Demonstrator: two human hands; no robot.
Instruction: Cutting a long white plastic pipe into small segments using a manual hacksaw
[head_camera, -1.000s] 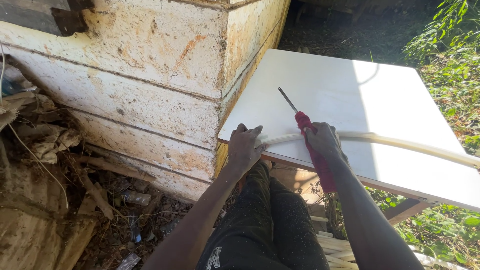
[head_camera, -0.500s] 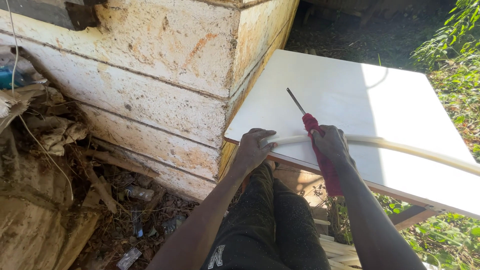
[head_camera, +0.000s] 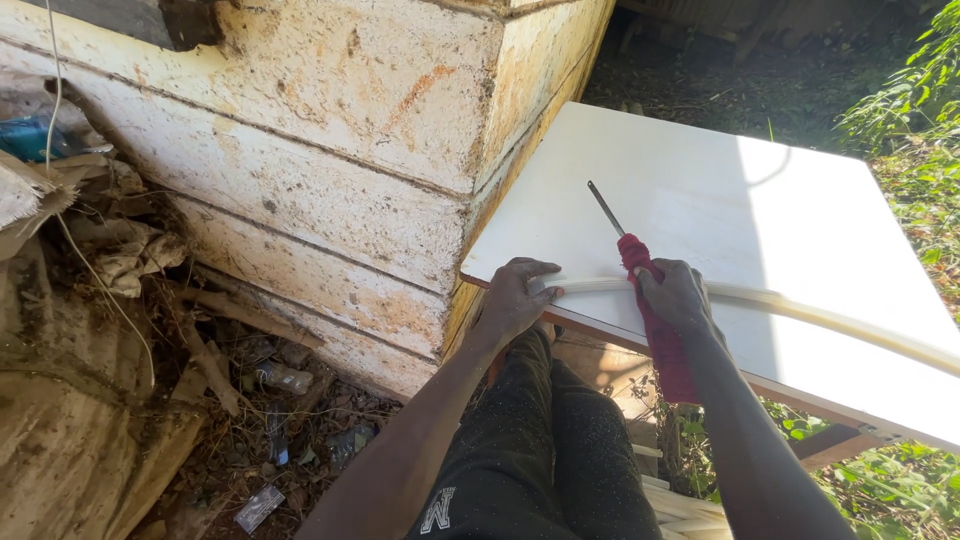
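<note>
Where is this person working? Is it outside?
Yes, it looks like outdoors, beside an old building: a weathered plank wall, green plants in sunlight, and litter on bare dirt beside the white board.

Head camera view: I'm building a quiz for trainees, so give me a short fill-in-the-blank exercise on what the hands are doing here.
1. The right hand grips a tool whose handle is wrapped in ____ cloth.
2. The left hand presses one end of a pale strip onto the ____ board.
3. The tool's metal shaft points ____ from the person.

Missing words: red; white; away
</note>
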